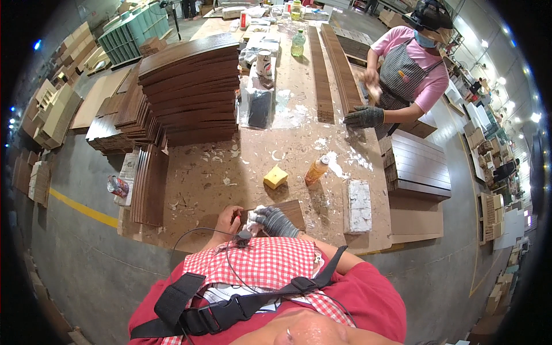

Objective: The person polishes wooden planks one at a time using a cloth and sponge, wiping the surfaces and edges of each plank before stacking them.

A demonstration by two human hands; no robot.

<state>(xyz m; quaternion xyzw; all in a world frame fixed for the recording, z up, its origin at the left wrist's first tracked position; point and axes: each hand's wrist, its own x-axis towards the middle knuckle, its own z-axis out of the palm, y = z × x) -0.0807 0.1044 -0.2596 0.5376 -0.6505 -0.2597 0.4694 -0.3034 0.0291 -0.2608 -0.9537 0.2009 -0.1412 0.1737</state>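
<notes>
A short dark-brown wooden board lies at the near edge of the bench, close to my body. My right hand, in a grey striped knit glove, is closed on a crumpled white cloth pressed against the board. At the board's left end is my left hand, bare, with fingers curled around that end; its grip is partly hidden. Beyond the hands sit a yellow sponge block and an amber bottle with a pale cap.
Tall stacks of brown boards rise at the left. A white-smeared block stands at the right. Two long planks run along the far bench. Across the right edge, a co-worker with a gloved hand works at a plank.
</notes>
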